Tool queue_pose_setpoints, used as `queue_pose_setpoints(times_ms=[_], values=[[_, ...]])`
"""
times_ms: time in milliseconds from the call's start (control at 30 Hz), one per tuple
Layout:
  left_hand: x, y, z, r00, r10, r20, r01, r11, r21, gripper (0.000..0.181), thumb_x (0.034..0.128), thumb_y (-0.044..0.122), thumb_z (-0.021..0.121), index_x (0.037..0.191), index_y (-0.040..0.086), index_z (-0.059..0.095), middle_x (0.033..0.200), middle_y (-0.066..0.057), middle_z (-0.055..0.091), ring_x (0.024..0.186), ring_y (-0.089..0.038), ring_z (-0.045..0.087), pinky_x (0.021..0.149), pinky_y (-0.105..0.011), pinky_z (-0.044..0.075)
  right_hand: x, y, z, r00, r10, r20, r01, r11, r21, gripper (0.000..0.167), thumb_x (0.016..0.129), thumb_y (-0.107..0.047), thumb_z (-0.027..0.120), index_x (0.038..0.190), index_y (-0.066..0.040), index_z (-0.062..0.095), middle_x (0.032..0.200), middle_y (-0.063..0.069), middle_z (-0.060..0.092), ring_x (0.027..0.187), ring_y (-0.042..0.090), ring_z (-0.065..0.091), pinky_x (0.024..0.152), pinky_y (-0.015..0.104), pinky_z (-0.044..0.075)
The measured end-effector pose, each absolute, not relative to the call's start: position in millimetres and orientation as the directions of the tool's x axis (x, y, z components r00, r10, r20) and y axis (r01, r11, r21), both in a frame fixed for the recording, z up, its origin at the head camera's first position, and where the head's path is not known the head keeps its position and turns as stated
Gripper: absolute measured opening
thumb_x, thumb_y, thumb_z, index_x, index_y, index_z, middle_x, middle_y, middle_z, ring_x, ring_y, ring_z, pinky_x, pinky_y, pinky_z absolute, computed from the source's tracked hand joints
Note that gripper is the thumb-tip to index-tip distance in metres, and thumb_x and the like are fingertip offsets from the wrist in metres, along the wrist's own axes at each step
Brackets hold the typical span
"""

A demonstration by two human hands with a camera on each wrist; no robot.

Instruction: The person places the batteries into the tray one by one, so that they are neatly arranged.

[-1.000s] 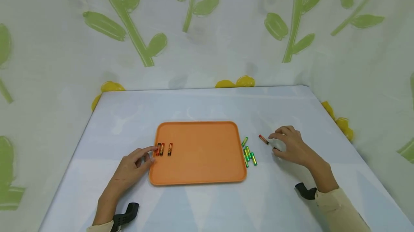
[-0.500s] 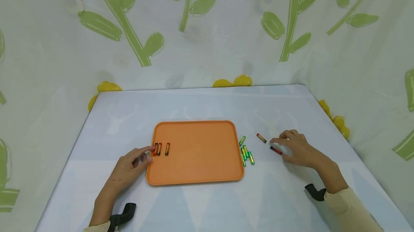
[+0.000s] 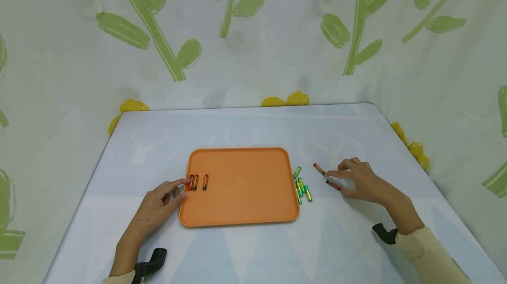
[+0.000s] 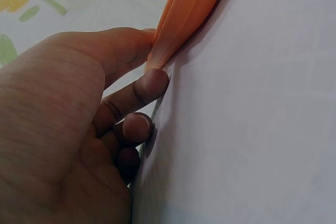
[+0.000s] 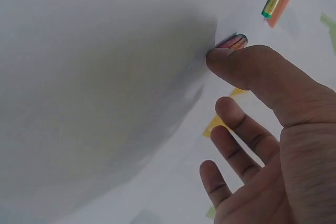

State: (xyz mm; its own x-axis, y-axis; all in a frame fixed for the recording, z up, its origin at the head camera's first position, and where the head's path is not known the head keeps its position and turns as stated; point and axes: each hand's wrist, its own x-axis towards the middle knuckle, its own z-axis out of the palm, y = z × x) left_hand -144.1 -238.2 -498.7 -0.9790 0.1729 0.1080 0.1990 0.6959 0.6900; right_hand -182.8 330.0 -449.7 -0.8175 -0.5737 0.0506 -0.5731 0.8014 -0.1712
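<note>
In the head view my left hand [image 3: 158,207] holds the left rim of the orange tray [image 3: 245,207], its thumb at the edge and index finger reaching over. The left wrist view has that thumb and a finger against the tray's side [image 4: 191,11]. Three red-and-black batteries [image 3: 205,182] lie in the tray near those fingertips. My right hand [image 3: 362,180] is beyond the tray's right side, thumb touching the end of a red battery [image 3: 333,185]. The index fingertip is beside another red battery [image 3: 318,168]. In the right wrist view the thumb partly hides the battery [image 5: 239,41].
Several green batteries [image 3: 308,193] lie close together along the tray's right edge, between it and my right hand. The white patterned table [image 3: 253,127] meets a flower-print cloth backdrop [image 3: 277,64] at the back and sides.
The lower red battery, mostly hidden by my right hand at first, came into view and has shifted slightly left with the thumb. My left hand stays at the tray's rim.
</note>
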Motion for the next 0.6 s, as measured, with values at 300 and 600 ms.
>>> queue_pose_setpoints(times_ms=[300, 600], values=[[-143.3, -235.5, -494.6, -0.974, 0.182, 0.138, 0.226, 0.686, 0.692, 0.034, 0.0949, 0.023, 0.072, 0.128, 0.022, 0.068, 0.082, 0.005, 0.052, 0.064, -0.01, 0.04, 0.057, -0.026, 0.034, -182.8, 326.2, -449.3, -0.794, -0.607, 0.032, -0.602, 0.778, -0.179, 0.05, 0.074, -0.005, 0.085, 0.119, -0.022, 0.073, 0.101, -0.003, 0.052, 0.1, 0.025, 0.047, 0.079, 0.045, 0.036], [-143.2, -236.7, -497.0, -0.975, 0.181, 0.132, 0.221, 0.695, 0.684, 0.034, 0.0948, 0.023, 0.072, 0.129, 0.022, 0.067, 0.082, 0.006, 0.053, 0.064, -0.01, 0.04, 0.058, -0.027, 0.034, -182.1, 321.2, -454.5, -0.813, -0.577, 0.083, -0.578, 0.778, -0.248, 0.049, 0.071, -0.007, 0.088, 0.116, -0.017, 0.074, 0.095, -0.006, 0.052, 0.095, 0.016, 0.044, 0.078, 0.04, 0.034]])
